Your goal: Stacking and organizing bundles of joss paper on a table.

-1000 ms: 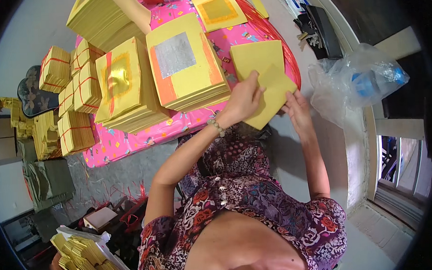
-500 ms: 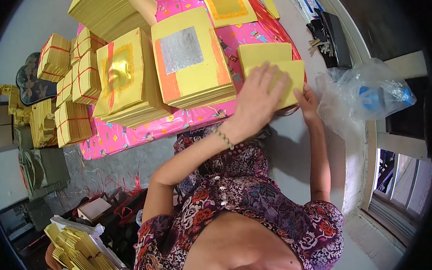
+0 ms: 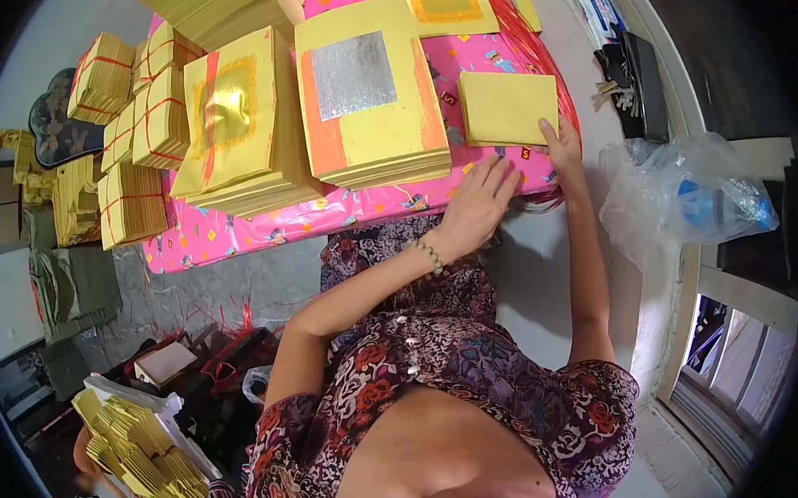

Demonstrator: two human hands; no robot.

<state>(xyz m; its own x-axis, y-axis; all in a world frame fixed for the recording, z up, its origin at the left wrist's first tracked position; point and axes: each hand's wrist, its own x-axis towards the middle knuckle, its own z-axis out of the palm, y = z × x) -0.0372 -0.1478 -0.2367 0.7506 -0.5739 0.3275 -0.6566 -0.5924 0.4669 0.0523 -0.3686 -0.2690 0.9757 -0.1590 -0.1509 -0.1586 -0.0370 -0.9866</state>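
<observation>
A folded pad of plain yellow paper [image 3: 509,108] lies at the right end of the pink patterned tabletop. My right hand [image 3: 564,148] grips its near right corner, thumb on top; the other fingers are partly hidden. My left hand [image 3: 479,205], with a beaded bracelet at the wrist, rests at the near table edge just below the pad. Its fingers are stretched out and it holds nothing. Left of the pad stands a tall stack of yellow paper with a silver square [image 3: 356,75]. Beside that is another stack with a gold square [image 3: 232,105], crossed by a red band.
Small yellow bundles tied with red string [image 3: 160,126] sit at the table's left end. Red strands [image 3: 537,38] hang along its right edge. A clear plastic bag [image 3: 681,192], a black case [image 3: 646,87] and keys lie at right. Another person's arm [image 3: 292,0] shows at the top.
My left hand has slid off the yellow paper toward me, down to the table edge. The upper yellow piece has moved away from me and now lies over the other; my right hand stays at its corner.
</observation>
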